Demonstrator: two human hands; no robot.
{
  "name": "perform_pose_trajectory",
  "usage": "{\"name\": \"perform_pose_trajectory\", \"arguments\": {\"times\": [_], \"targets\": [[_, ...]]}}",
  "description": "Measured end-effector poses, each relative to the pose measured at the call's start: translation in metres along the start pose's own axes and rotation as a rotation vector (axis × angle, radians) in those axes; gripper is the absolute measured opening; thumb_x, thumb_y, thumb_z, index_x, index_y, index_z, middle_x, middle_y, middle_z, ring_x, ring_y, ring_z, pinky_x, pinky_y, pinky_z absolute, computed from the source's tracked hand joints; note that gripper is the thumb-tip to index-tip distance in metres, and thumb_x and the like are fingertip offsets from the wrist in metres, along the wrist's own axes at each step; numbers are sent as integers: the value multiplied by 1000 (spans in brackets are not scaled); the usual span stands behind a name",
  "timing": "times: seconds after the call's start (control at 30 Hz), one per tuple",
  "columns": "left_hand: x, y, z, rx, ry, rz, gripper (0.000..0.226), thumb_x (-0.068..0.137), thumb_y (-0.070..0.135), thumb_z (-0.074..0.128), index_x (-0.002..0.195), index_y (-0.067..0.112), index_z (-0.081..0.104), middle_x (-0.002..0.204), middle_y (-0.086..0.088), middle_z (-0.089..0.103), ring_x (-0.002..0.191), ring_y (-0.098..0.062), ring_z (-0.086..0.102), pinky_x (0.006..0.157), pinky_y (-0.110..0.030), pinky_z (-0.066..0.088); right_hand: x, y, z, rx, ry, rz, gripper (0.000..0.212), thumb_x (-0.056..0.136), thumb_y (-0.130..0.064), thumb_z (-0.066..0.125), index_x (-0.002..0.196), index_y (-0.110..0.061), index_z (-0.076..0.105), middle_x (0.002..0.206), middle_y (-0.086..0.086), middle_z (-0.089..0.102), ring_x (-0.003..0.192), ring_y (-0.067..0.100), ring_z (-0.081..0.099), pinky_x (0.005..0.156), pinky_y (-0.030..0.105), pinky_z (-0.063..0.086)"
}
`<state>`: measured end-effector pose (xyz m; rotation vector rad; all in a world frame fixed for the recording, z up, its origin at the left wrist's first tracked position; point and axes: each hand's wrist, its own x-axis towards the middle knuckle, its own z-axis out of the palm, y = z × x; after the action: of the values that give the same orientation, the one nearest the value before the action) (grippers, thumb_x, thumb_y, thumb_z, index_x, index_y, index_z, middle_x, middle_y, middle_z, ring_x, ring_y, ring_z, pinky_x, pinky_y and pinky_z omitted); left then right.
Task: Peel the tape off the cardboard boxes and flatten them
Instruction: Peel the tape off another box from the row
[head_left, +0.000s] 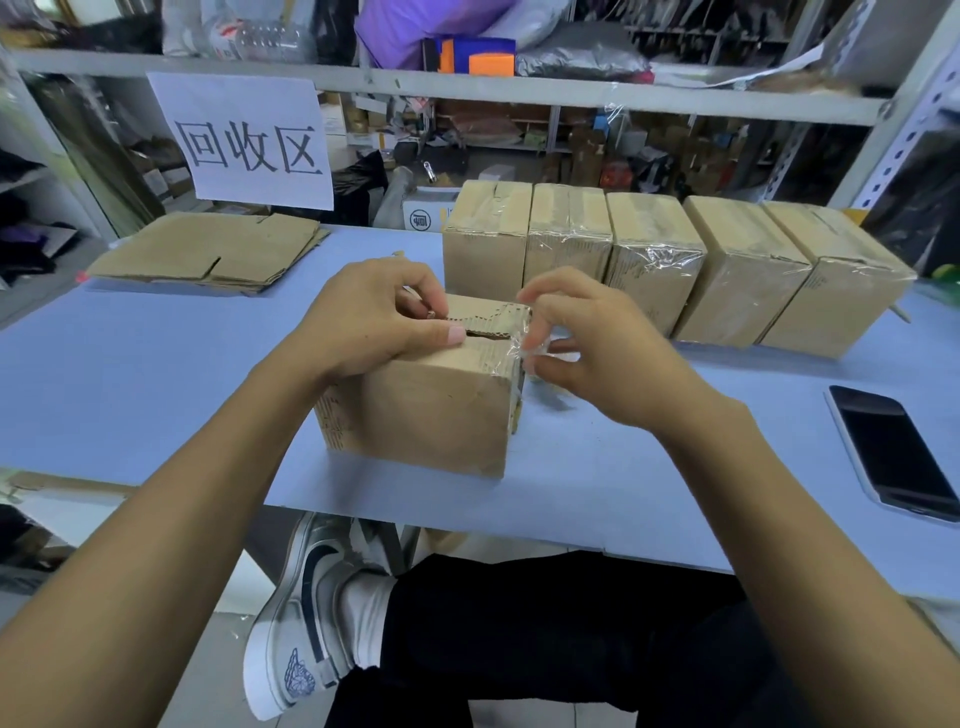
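A small cardboard box (431, 410) stands on the blue table (156, 364) in front of me. My left hand (369, 322) rests on its top left, thumb pressing by the seam, fingers curled on the far flap. My right hand (587, 338) pinches a strip of clear tape (524, 343) at the box's upper right corner, partly lifted from the cardboard. Behind stands a row of several taped boxes (654, 265).
A stack of flattened cardboard (208, 252) lies at the table's far left under a paper sign (244, 140). A phone (893, 452) lies face up at the right edge. Shelves with clutter rise behind the table. My crossed legs and a shoe (306, 613) show below.
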<state>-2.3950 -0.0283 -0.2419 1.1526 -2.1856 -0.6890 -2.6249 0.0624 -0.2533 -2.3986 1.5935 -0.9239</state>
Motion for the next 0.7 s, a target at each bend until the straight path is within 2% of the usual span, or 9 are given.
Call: {"name": "perform_pose_trajectory", "arguments": {"times": [0.07,0.13,0.23,0.27,0.33,0.4,0.5,0.6,0.7], "targets": [[-1,0,2,3,-2,2,30,68,49,86,80,27,71,84,7,69,73,2,61,75,-23,45,-7,-1,2,62,3,35,10,87,-9,75,85,-10,65,131,-3,61,112,11,61,90,28,54],[-1,4,5,65,9,-6,48,56,71,75,80,30,67,89,12,67,79,1,63,78,-29,48,-8,-3,0,27,-5,46,9,92,-16,72,85,-12,67,133,-4,65,120,7,59,97,27,50],[1,12,8,246,-13,-3,64,48,86,61,85,33,59,94,16,59,89,-6,60,84,-37,49,-1,-7,1,-158,-6,-19,5,92,-14,69,91,-12,65,109,2,72,105,27,61,87,38,45],[2,15,8,292,-52,6,64,49,86,58,87,34,57,96,16,56,91,-9,59,84,-39,48,0,-8,2,-162,-14,-23,6,92,-12,69,96,-12,64,102,1,70,97,29,59,82,39,43],[3,20,9,379,-139,48,52,59,79,56,91,37,53,100,14,51,94,-14,57,81,-39,46,0,-7,6,-135,-28,-25,23,91,-9,68,113,-17,63,102,-3,66,91,24,54,79,36,41],[3,24,15,411,-149,111,30,76,62,58,96,39,53,101,13,51,96,-15,56,78,-36,42,-1,-5,10,-130,-21,-35,38,92,-8,66,125,-27,65,104,-4,62,90,23,52,79,36,42],[0,19,26,325,-46,144,5,91,42,55,94,39,55,95,13,53,90,-13,55,82,-40,46,-8,-3,20,-135,82,-61,37,89,-5,59,119,-23,74,111,2,67,95,31,59,80,43,51],[2,14,31,308,-21,145,14,96,25,51,92,39,54,94,13,52,87,-13,53,80,-41,46,-21,-10,29,-168,165,-61,32,86,-7,57,110,-14,76,120,9,68,103,38,64,83,47,56],[3,14,35,339,-6,155,14,98,24,47,93,38,51,90,13,49,90,-18,53,80,-41,44,-27,-12,27,-77,139,-12,29,89,-16,59,113,-17,75,128,2,64,108,28,65,87,44,55]]}}
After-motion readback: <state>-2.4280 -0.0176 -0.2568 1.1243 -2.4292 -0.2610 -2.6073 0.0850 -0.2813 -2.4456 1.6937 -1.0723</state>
